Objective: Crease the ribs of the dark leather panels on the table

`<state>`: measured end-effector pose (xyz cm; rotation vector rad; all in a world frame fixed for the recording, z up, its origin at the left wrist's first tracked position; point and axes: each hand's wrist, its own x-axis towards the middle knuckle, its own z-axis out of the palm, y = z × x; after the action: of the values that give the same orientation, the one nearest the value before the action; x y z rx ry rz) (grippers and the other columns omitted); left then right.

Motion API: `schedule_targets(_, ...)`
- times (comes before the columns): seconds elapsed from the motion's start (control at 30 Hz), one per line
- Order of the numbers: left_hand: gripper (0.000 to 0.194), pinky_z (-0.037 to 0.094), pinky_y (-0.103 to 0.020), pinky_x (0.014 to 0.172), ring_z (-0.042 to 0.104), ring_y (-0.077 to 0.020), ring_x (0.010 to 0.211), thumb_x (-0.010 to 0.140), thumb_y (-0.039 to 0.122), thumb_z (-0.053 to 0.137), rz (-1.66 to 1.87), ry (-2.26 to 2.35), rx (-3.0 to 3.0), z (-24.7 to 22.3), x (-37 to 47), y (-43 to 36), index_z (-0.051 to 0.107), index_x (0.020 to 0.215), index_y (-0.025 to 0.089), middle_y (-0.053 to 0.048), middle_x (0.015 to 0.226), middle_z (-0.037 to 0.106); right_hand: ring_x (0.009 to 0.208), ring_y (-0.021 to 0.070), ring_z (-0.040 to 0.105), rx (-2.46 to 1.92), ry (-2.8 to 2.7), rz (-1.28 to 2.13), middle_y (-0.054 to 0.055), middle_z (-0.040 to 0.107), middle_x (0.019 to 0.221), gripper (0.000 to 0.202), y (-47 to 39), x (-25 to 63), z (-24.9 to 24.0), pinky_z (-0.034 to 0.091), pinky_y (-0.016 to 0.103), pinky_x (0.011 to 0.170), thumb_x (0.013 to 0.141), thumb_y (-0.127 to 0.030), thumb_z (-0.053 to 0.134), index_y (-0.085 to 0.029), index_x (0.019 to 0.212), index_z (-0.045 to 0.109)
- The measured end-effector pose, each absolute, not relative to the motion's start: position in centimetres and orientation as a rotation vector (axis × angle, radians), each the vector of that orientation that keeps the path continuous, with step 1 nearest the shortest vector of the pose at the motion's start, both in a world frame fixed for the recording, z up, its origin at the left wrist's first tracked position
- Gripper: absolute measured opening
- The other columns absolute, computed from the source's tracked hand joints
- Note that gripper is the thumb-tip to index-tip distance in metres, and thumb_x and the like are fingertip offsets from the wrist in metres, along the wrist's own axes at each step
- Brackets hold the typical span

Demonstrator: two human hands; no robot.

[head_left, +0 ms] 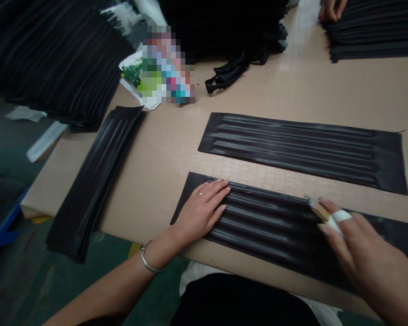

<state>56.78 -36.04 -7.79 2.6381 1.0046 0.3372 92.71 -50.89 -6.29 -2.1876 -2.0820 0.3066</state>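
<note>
A black ribbed panel (258, 222) lies along the table's front edge. My left hand (202, 208) rests flat on its left end, fingers spread a little, with a ring and a bracelet on. Over the panel's right part, my right hand (357, 244) pinches a small tan and white tool (321, 212) whose tip is at the upper edge of the panel; white tape wraps one finger. Behind lies a second black ribbed panel (302, 147), which neither hand touches.
Stacked black panels (95, 181) overhang the table (149, 181) at the left. Large black piles stand at the back left and back centre, near a colourful packet (132, 74) and black straps (227, 72). Another person's hand (332, 10) touches a black stack (377, 31) at the back right.
</note>
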Motion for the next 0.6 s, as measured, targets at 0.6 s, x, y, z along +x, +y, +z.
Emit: schedule_targets(0.6, 0.046, 0.039, -0.05, 0.123, 0.046, -0.0217, 0.147, 0.096, 0.011, 0.052, 0.589, 1.111, 2.538, -9.6, 52.5, -35.5, 0.053, 0.142, 0.017, -0.012, 0.149, 0.059, 0.069, 0.0226, 0.069, -1.798, -2.837, 0.653, 0.004, 0.072, 0.086, 0.029, -32.8, 76.7, -3.2, 0.027, 0.029, 0.051, 0.11, -0.039, 0.03, -0.023, 0.106, 0.053)
